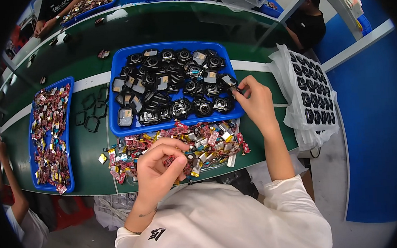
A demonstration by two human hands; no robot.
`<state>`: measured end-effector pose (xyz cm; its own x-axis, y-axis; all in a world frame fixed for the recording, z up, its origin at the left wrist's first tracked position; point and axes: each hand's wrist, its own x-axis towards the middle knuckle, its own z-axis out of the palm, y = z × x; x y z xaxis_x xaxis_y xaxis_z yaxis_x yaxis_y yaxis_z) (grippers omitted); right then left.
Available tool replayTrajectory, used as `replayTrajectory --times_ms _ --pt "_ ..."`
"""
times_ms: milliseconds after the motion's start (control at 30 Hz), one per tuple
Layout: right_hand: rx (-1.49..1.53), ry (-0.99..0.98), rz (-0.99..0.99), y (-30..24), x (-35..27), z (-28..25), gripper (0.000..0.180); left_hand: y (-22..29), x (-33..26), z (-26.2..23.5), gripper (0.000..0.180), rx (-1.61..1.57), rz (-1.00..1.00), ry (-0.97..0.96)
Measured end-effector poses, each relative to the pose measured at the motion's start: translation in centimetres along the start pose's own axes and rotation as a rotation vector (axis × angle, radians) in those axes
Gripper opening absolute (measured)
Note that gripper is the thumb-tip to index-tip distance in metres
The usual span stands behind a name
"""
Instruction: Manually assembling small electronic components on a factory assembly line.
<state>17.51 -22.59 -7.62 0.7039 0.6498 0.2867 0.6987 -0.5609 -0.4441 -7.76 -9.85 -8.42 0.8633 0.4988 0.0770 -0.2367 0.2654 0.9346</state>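
Note:
My left hand [157, 166] is closed around a small red circuit board [169, 161], above a heap of loose parts. The heap [209, 144] mixes red boards, silver and yellow pieces that look like small batteries, and bits of blue. My right hand [255, 99] pinches a black watch case [235, 88] at the right rim of a blue tray [169, 47]. Inside the tray lie many black watch cases [179, 108], some with a round back up, others showing a pale square inside. My fingers partly hide the case in the right hand.
At the left stands a blue tray [71, 93] of red boards, with black frames [91, 123] beside it. Stacked trays of black parts [313, 88], wrapped in white sheeting, sit at the right. Behind runs a dark green belt [155, 25]; other people [308, 22] work around.

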Motion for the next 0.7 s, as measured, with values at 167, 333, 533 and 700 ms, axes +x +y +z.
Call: replayTrajectory --times_ms 167,333,533,700 --pt "0.962 -0.006 0.136 -2.9 -2.7 -0.3 0.032 -0.2 1.6 2.2 0.005 0.058 0.007 0.001" --pt "1.069 0.003 0.038 -5.7 -5.8 0.3 0.025 0.3 2.9 4.3 0.006 0.052 0.035 0.043" --pt "1.049 0.000 -0.027 -7.1 -6.7 1.2 0.028 0.8 2.7 4.7 0.005 0.223 0.038 0.155" --pt "1.024 -0.025 -0.037 -7.4 -7.3 1.2 0.028 0.8 2.4 4.5 0.006 0.255 0.034 0.197"
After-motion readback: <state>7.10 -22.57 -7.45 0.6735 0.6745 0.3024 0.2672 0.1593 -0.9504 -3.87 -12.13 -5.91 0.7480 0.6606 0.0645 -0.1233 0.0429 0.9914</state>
